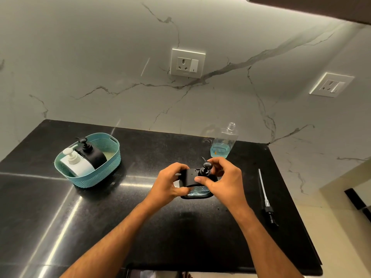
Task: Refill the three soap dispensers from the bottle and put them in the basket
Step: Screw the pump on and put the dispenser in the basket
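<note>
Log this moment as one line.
left hand: steadying black dispenser | right hand: on pump | basket: two dispensers in | bottle: uncapped, soap low

Both hands: left hand [169, 182], right hand [225, 181] gripping black dispenser [193, 178] on counter [140, 227]; basket [94, 177] left.

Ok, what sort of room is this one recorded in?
Probably a home kitchen or utility counter: a polished black stone countertop, a marble-look backsplash with wall sockets, and cabinet undersides above.

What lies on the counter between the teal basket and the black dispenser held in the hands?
Nothing: in the head view, the black counter is bare between the teal basket and the black dispenser held by both hands.
</note>
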